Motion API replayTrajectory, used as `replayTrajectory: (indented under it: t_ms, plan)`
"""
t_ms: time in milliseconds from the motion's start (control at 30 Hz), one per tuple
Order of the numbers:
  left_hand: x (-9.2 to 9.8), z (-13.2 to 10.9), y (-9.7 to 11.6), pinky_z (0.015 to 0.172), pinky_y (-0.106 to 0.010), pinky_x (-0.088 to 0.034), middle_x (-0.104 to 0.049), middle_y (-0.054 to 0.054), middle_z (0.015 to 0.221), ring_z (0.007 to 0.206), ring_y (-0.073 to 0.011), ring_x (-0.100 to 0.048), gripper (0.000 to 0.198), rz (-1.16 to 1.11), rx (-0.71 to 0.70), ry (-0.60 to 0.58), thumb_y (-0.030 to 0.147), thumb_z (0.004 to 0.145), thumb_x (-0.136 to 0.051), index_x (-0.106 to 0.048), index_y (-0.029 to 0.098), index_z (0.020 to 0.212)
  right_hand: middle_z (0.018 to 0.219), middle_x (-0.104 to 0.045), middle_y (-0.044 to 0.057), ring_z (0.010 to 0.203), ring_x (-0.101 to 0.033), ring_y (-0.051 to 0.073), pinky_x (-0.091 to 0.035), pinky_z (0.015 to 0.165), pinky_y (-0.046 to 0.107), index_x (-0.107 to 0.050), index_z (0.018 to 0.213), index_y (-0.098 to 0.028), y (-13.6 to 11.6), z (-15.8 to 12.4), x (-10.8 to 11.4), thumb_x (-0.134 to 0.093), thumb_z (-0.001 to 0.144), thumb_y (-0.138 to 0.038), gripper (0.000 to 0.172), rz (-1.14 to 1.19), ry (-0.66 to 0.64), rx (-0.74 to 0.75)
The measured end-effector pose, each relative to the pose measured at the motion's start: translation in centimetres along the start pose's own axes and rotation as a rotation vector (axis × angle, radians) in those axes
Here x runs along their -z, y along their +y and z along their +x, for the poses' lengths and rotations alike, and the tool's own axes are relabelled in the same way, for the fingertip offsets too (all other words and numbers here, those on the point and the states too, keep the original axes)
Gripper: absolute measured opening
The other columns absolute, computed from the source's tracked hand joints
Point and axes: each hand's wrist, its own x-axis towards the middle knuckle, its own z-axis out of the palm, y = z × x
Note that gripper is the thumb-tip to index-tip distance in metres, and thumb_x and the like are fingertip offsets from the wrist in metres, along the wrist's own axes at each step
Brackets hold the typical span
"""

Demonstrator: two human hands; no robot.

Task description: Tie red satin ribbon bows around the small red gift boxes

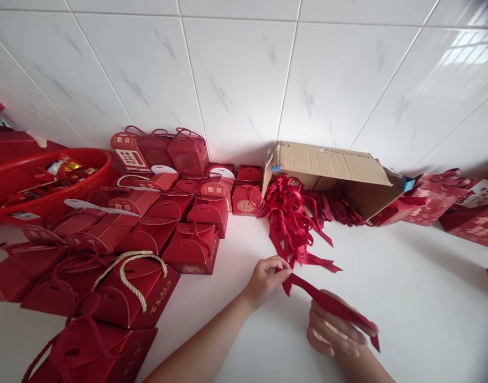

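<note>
A red ribbon point(331, 306) stretches between both hands above the white floor. My left hand point(266, 279) pinches its far end close to the ribbon pile. My right hand point(335, 332) lies palm up under the near part of the ribbon, thumb pressing it against the fingers. A heap of red ribbons point(294, 218) spills out of a cardboard box point(331, 167) lying on its side against the wall.
Several red gift boxes point(148, 229) with rope handles crowd the floor at left. A red basin point(48, 181) holding small packets stands at far left. Red patterned bags point(455, 205) lie at right. White tiled wall point(244, 69) rises behind.
</note>
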Motion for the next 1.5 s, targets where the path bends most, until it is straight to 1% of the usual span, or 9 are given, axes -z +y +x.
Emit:
replayTrajectory:
  t_ms: [67,200,367,667,833,933,1067,1300,1500]
  plan:
    - [0.1,0.1,0.4,0.067,-0.026,-0.036,-0.053,-0.003,0.072,0.066,-0.0105,-0.044,0.037,-0.068,0.037,0.011,0.029,0.077,-0.058,-0.035,0.016,0.052,0.045,-0.050,-0.012,0.039,-0.051,0.001,-0.047,0.074,0.024,-0.055,0.058,-0.019,0.4,0.1,0.2,-0.066,0.078,-0.026,0.024,0.185,-0.030,0.145]
    - [0.3,0.3,0.8,0.061,-0.025,-0.032,-0.045,0.000,0.066,0.060,-0.0090,-0.037,0.037,-0.059,0.088,0.002,0.031,0.077,-0.058,-0.033,0.016,0.053,0.048,-0.053,-0.010,0.040,-0.054,0.001,-0.049,0.074,0.025,-0.054,0.056,-0.016,1.5,0.4,0.4,-0.066,0.077,-0.020,0.025,0.295,-0.067,0.196]
    - [0.4,0.2,0.6,0.060,-0.025,-0.031,-0.046,0.000,0.067,0.060,-0.0090,-0.036,0.036,-0.012,0.078,-0.011,0.027,0.078,-0.054,-0.030,0.017,0.054,0.047,-0.054,-0.006,0.039,-0.054,0.003,-0.043,0.049,0.014,-0.053,0.054,-0.015,2.2,0.4,0.5,-0.063,0.076,-0.015,0.024,0.446,-0.129,0.351]
    - [-0.2,0.4,0.2,0.061,-0.025,-0.031,-0.045,0.000,0.063,0.061,-0.0103,-0.038,0.032,0.227,0.037,-0.032,0.023,0.079,-0.050,-0.031,0.017,0.054,0.043,-0.047,-0.004,0.038,-0.041,0.008,-0.036,0.043,0.023,-0.056,0.054,-0.020,0.8,-4.8,0.9,-0.079,0.062,-0.032,0.027,0.292,0.258,-0.268]
    - [-0.2,0.7,-0.2,0.055,-0.023,-0.029,-0.041,0.002,0.056,0.055,-0.0085,-0.035,0.035,0.270,-0.004,0.009,0.027,0.078,-0.053,-0.034,0.016,0.050,0.041,-0.047,-0.006,0.034,-0.046,0.005,-0.041,0.045,0.019,-0.053,0.065,-0.015,2.4,-2.9,0.7,-0.064,0.076,-0.019,0.016,0.523,0.141,0.086]
    - [-0.2,0.7,-0.5,0.050,-0.022,-0.027,-0.040,0.003,0.049,0.049,-0.0075,-0.035,0.037,0.190,0.006,0.042,0.032,0.076,-0.057,-0.038,0.016,0.049,0.036,-0.044,-0.011,0.027,-0.042,0.004,-0.047,0.046,0.020,-0.052,0.075,-0.017,2.0,-1.6,0.9,-0.056,0.084,-0.020,0.011,0.483,0.117,-0.009]
    - [-0.6,0.9,-0.7,0.046,-0.022,-0.026,-0.038,0.005,0.045,0.045,-0.0065,-0.034,0.039,0.090,-0.014,0.112,0.035,0.074,-0.060,-0.037,0.017,0.048,0.031,-0.038,-0.014,0.021,-0.030,0.003,-0.045,0.039,0.018,-0.047,0.074,-0.019,0.6,-1.5,0.8,-0.060,0.083,-0.029,0.019,0.237,0.286,-0.200]
    - [-1.3,1.5,-1.1,0.041,-0.021,-0.022,-0.037,0.007,0.043,0.039,-0.0053,-0.031,0.032,0.058,-0.096,0.187,0.035,0.069,-0.060,-0.040,0.018,0.051,0.034,-0.027,-0.015,0.028,-0.020,0.004,-0.040,0.040,0.015,-0.034,0.065,-0.020,0.3,-1.8,0.8,-0.061,0.082,-0.031,0.034,0.032,0.390,-0.235]
    - [-1.7,1.7,-1.4,0.045,-0.019,-0.024,-0.037,0.008,0.045,0.045,-0.0040,-0.031,0.033,0.068,-0.170,0.181,0.028,0.059,-0.069,-0.040,0.016,0.048,0.039,-0.018,-0.014,0.032,-0.017,0.005,-0.041,0.043,0.018,-0.031,0.068,-0.021,0.3,-1.6,1.6,-0.057,0.084,-0.031,0.032,-0.091,0.467,-0.308]
